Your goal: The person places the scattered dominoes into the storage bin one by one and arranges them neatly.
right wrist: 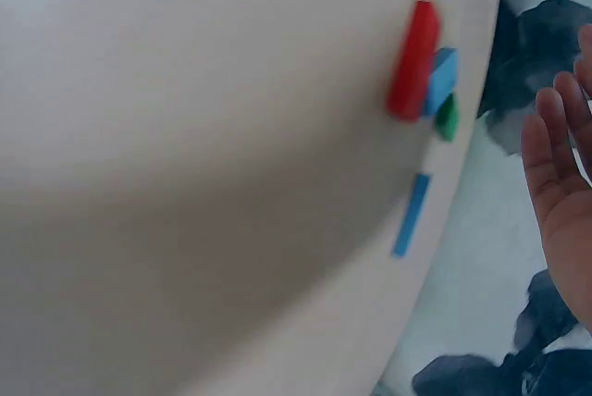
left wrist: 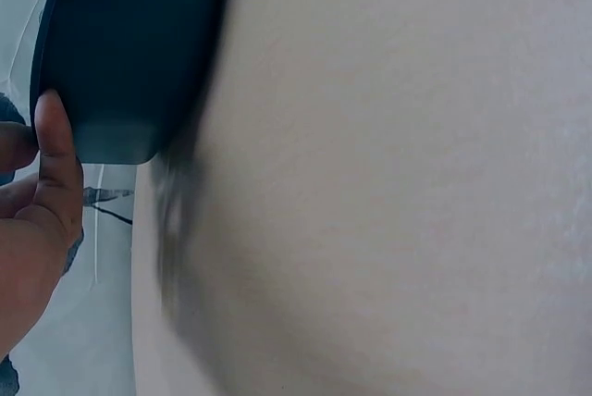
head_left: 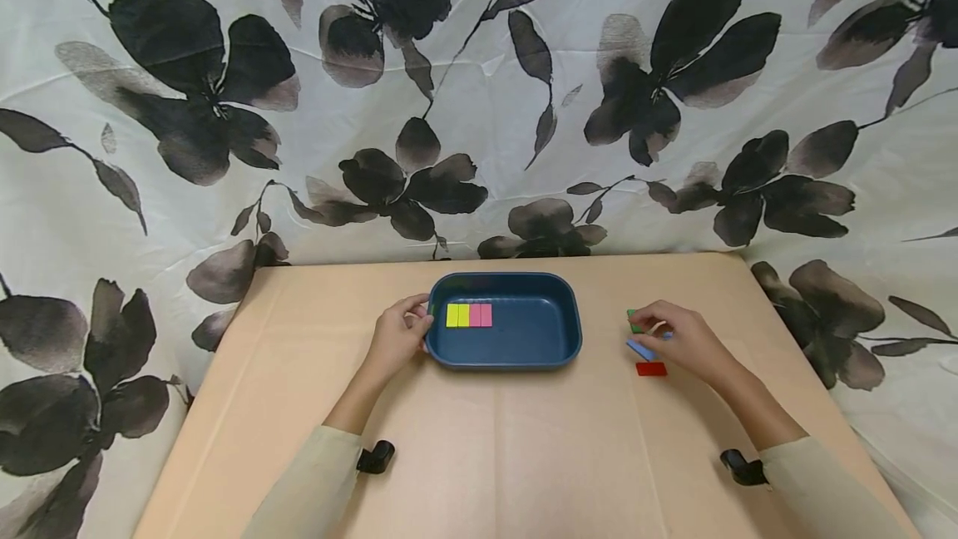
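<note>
left hand (head_left: 398, 338) grips left rim of dark blue tray (head_left: 561, 348) mid-table, thumb on its wall; yellow, lime, pink blocks (head_left: 469, 315) lie inside; right hand (head_left: 684, 341) hovers loosely over green block (head_left: 634, 324), blue block (head_left: 640, 348), red block (head_left: 651, 369), fingers relaxed, holding nothing

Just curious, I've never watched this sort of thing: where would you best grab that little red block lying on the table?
The red block lies flat and thin, nearest the table's front edge, with the blue block just behind it. Probably pinch its two long edges from above with the right hand, thumb coming from the near side, where nothing crowds it.
</note>
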A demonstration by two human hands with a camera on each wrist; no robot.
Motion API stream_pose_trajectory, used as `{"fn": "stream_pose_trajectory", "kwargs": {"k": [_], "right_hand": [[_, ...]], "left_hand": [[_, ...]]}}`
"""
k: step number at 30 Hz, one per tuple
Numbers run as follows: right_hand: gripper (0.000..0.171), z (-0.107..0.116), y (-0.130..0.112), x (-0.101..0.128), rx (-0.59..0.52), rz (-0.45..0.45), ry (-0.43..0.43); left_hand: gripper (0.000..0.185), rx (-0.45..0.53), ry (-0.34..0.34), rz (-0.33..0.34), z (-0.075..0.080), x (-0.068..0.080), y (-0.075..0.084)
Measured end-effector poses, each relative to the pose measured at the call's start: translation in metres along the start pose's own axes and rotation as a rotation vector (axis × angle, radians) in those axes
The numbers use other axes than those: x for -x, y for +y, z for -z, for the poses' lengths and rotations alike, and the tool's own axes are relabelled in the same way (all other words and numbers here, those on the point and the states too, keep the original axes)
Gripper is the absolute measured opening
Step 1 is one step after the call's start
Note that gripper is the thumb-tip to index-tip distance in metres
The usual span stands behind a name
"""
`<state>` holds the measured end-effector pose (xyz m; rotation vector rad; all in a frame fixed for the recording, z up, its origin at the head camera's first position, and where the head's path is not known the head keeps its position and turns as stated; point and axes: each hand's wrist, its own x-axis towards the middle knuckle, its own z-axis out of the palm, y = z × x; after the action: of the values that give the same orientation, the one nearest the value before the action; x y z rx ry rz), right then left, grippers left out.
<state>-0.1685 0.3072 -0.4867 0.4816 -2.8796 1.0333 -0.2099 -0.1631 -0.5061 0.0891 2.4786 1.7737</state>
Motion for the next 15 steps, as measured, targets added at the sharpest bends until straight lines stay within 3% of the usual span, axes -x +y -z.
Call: {"fn": "stream_pose_trajectory", "kwargs": {"k": [11, 15], "right_hand": [[0.028, 0.0, 0.02, 0.034, -0.016, -0.089, -0.08], [0.031, -0.003, 0.024, 0.042, -0.018, -0.16, -0.112]], "left_hand": [[0.04, 0.001, -0.005, 0.006, 0.003, 0.001, 0.001], [0.04, 0.002, -0.002, 0.003, 0.004, 0.001, 0.0]]}}
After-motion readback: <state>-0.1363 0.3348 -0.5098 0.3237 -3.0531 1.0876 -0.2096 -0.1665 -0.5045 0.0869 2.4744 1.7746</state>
